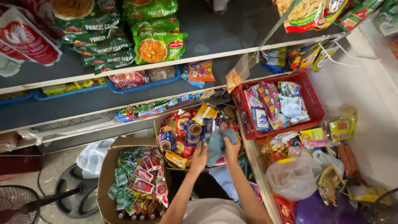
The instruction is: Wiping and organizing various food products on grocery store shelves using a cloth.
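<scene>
Fingers of both hands, left hand [199,157] and right hand [231,148], grip a crumpled blue-grey cloth [217,144] above a cardboard box [158,124] of snack packets [182,135]; cloth's axis unclear.

A grey-blue cloth [217,143] held between the left hand [199,157] and the right hand [231,149] covers part of the snack packets in the cardboard box [158,124] behind it, and how tightly the fingers grip it cannot be made out. The standing fan [18,204] at lower left and the red and white sachets [25,39] at upper left are cut by the frame's edge. Goods inside the tied clear plastic bag [293,176] are too hazy to identify.
</scene>
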